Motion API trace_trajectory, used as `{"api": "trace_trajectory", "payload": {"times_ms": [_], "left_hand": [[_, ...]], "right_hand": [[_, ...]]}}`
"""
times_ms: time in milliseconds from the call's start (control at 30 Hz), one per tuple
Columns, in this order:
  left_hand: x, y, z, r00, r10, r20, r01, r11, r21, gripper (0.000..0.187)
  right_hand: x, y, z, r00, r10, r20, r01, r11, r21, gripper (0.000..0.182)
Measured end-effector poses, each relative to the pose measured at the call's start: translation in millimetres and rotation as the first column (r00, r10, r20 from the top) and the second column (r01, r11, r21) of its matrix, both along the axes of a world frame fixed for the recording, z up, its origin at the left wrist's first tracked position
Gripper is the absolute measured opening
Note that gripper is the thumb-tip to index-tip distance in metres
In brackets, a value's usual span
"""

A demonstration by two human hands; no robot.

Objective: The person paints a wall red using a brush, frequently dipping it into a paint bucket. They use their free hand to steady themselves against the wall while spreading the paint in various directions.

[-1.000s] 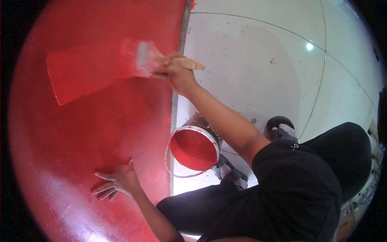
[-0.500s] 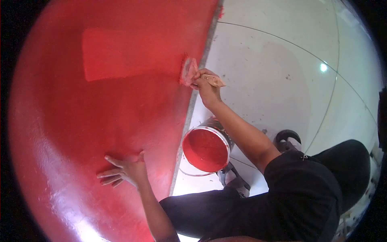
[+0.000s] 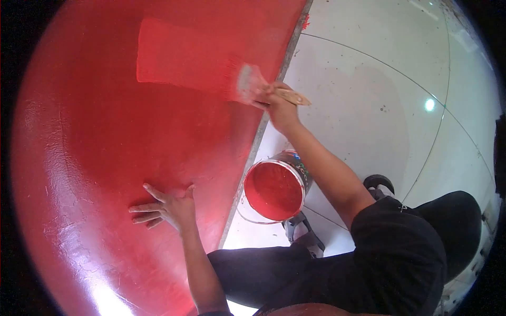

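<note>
My right hand [image 3: 279,102] is closed round a wide paintbrush [image 3: 253,84] with a light wooden handle. The brush's red-stained bristles rest on the red surface [image 3: 121,131], close to its grey edge. A brighter red painted patch [image 3: 179,52] stretches left from the bristles. My left hand [image 3: 166,208] lies on the red surface with its fingers spread, holding nothing. Below my right hand, beside the edge, stands an open bucket [image 3: 274,189] with red paint inside.
White tiles [image 3: 353,105] with dark joints and small specks lie right of the grey edge [image 3: 258,134]. My sandalled feet and dark-clothed legs are at the lower right. A red smear marks the tiles near the top.
My right hand has moved the brush slightly up and over the surface, and the bright patch now reaches the bristles. The whole view has shifted a little. My left hand stays spread.
</note>
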State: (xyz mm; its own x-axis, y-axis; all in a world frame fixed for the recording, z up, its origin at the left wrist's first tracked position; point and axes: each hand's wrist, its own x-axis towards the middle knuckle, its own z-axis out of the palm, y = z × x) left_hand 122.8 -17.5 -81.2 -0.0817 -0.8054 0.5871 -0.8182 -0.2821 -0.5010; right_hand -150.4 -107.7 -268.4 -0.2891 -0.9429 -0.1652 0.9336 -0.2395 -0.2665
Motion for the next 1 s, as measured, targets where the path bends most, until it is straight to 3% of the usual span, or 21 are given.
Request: {"api": "trace_trajectory", "payload": {"times_ms": [133, 567, 633, 700, 767, 833, 900, 1000], "left_hand": [[3, 1, -1, 1.000, 0.012, -0.004, -0.012, 1.000, 0.011, 0.140], [-3, -1, -1, 1.000, 0.011, 0.006, -0.011, 1.000, -0.012, 0.139], [-21, 4, 4, 0.999, 0.027, -0.018, -0.026, 0.999, 0.025, 0.138], [-29, 3, 4, 0.998, 0.040, -0.042, -0.037, 0.997, 0.068, 0.145], [-24, 2, 2, 0.997, 0.041, -0.068, -0.038, 0.998, 0.049, 0.145], [-20, 2, 2, 0.998, 0.033, -0.052, -0.030, 0.998, 0.053, 0.145], [-18, 2, 1, 0.999, 0.025, -0.035, -0.023, 0.998, 0.050, 0.144], [-11, 2, 1, 1.000, -0.010, -0.014, 0.011, 0.999, 0.040, 0.143]], "right_hand": [[-12, 31, -67, 0.983, 0.039, -0.177, 0.018, 0.950, 0.312, 0.019], [15, 27, -105, 0.966, -0.058, -0.253, 0.165, 0.891, 0.423, 0.016], [25, 23, -105, 0.980, -0.038, -0.196, 0.110, 0.923, 0.370, 0.015], [25, 16, -64, 0.991, -0.051, -0.125, 0.089, 0.940, 0.329, 0.015], [14, 19, -11, 0.996, -0.062, -0.058, 0.070, 0.987, 0.147, 0.013], [2, 18, 36, 0.997, -0.061, 0.055, 0.069, 0.984, -0.165, 0.018], [-10, 19, 80, 0.996, -0.035, 0.079, 0.051, 0.975, -0.215, 0.020], [-10, 0, 74, 0.993, -0.015, 0.118, 0.050, 0.954, -0.296, 0.022]]}}
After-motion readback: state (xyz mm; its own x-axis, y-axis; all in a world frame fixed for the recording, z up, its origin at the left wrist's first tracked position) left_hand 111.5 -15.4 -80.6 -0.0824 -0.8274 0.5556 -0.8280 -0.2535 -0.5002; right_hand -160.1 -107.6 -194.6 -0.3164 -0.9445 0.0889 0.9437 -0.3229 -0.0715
